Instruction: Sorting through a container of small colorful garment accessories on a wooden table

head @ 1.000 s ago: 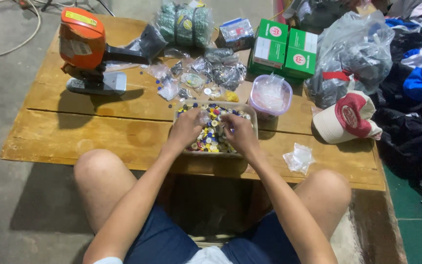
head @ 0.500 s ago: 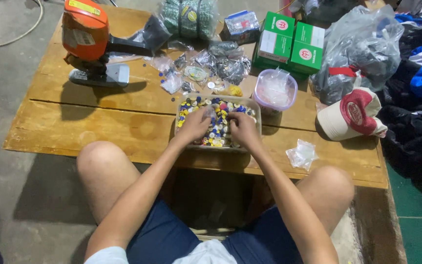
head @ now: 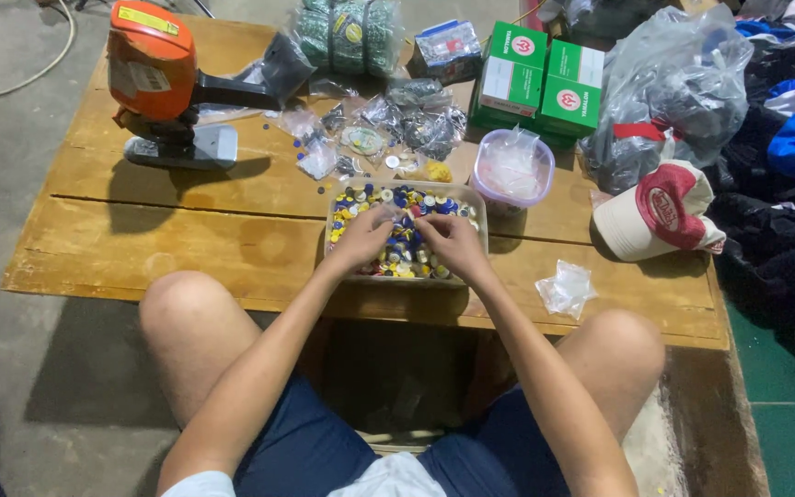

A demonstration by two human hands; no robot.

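On the low wooden table (head: pixel 186 244), directly in front of the seated person, sits a clear rectangular tray (head: pixel 405 232) filled with small mixed-colour pieces, mostly yellow, blue and white, that look like buttons or caps. Both hands are inside it. The left hand (head: pixel 365 237) lies over the tray's left half with fingers curled loosely down into the pieces; the tips appear drawn together near a small pale item, but whether anything is actually pinched cannot be told. The right hand (head: pixel 450 241) lies over the middle of the tray, fingers bent and close together, tips touching the pieces; a firm grasp cannot be confirmed there either.

Progress, as a judgement: the picking-through looks far from finished. The tray remains heaped and fully mixed, with no colour separated within it. Just behind it lie several small clear bags (head: pixel 370 138) with contents, and a few loose blue pieces on the wood, which may be sorted stock. A round clear tub with a purple rim (head: pixel 512 170) beside the tray holds only a crumpled plastic liner. An empty crumpled bag (head: pixel 565 287) rests near the right knee.

Further back stand an orange machine (head: pixel 154 78), two green boxes (head: pixel 545 78), and a red-and-white cap (head: pixel 660 212).
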